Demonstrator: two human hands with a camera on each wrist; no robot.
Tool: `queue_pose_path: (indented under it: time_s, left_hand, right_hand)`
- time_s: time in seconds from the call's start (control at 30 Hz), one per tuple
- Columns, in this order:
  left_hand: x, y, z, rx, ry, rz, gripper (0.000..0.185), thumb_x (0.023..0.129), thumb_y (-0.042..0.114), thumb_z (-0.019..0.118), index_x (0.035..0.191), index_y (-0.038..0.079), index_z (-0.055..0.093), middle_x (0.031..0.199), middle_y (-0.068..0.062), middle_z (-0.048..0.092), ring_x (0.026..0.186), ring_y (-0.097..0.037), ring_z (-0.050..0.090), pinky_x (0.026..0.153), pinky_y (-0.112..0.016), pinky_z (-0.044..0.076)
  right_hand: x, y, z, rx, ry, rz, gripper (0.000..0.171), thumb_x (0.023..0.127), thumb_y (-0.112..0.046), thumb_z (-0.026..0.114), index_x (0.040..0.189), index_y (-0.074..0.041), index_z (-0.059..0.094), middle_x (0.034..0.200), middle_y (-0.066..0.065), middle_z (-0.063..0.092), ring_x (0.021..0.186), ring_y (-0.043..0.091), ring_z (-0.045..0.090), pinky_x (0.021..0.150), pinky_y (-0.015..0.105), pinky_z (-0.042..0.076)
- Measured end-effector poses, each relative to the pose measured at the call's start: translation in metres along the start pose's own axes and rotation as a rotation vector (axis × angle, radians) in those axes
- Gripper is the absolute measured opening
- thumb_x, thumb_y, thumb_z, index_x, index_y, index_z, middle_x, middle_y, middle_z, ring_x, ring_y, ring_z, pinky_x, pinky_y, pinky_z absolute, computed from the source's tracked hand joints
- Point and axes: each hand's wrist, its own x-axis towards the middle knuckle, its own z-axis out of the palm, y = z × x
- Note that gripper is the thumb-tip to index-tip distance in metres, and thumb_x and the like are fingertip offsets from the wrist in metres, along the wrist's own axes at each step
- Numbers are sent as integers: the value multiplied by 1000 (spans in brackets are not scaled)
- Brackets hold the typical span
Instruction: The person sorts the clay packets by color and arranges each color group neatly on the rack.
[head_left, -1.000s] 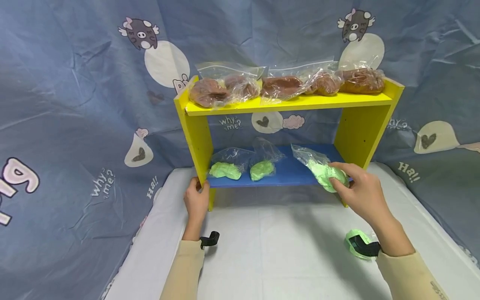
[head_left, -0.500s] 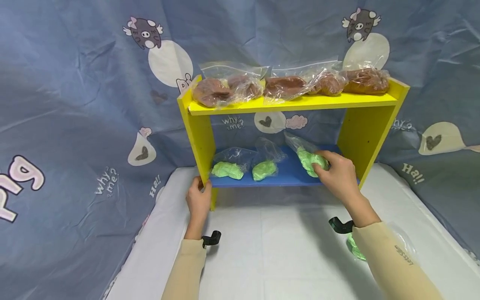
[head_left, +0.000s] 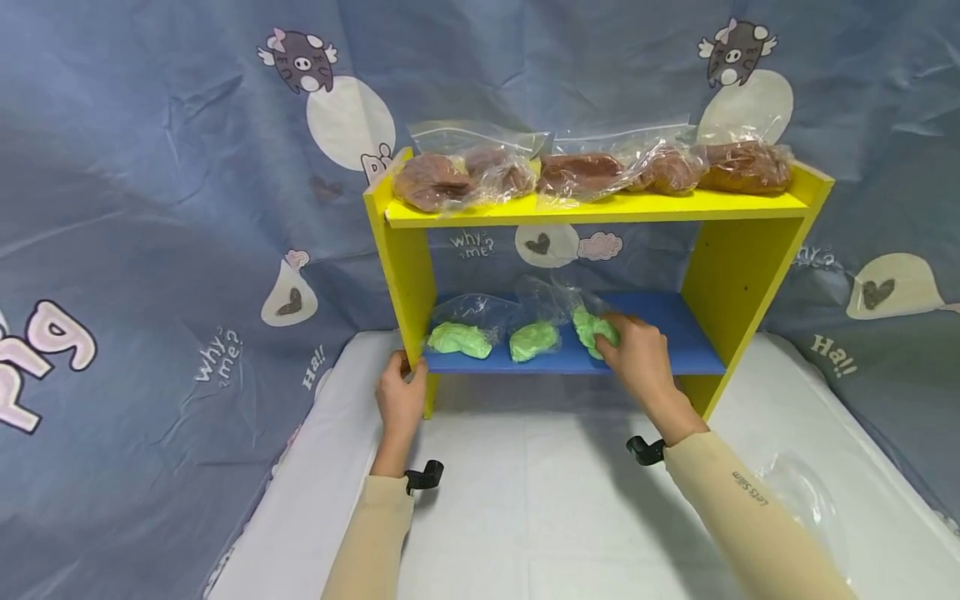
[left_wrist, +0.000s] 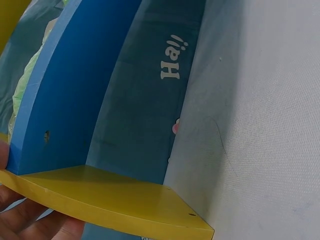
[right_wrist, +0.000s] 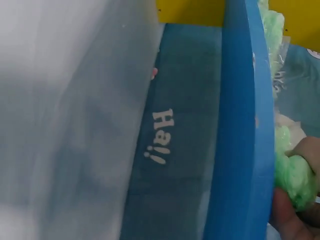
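Note:
My right hand point(head_left: 636, 350) pinches a clear plastic bag with a light green lump point(head_left: 592, 332) inside, at the middle of the blue shelf point(head_left: 675, 337). In the right wrist view, thumb and fingers hold the green lump point(right_wrist: 296, 181) right by the blue shelf's front edge. To its left lie two more bags of green stuff, one nearer point(head_left: 534, 341) and one at the far left point(head_left: 460, 339). My left hand point(head_left: 401, 396) grips the yellow side panel point(head_left: 405, 283) at the shelf's left end, thumb in front, fingers behind point(left_wrist: 40, 222).
Several clear bags with brown lumps point(head_left: 585, 173) line the yellow top shelf point(head_left: 600, 212). The rack stands on a white-covered table point(head_left: 517, 500) before a blue printed cloth point(head_left: 187, 167). A clear bag point(head_left: 806, 500) lies on the table, partly behind my right sleeve.
My right hand has carried the green bag leftward from the rack's right end to beside the middle green bag. The left hand keeps its grip on the side panel.

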Motion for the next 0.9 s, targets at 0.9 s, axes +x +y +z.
queue_pose_path:
  time_s: [0.9]
  left_hand:
    - [0, -1, 2, 7, 7, 9, 25, 95, 23, 66, 113, 6, 68, 109, -16, 72, 107, -34, 67, 93, -52, 53]
  right_hand:
    - [-5, -4, -4, -55, -203, -42, 46, 94, -26, 68, 134, -4, 64, 115, 23, 70, 92, 45, 66, 77, 62, 53]
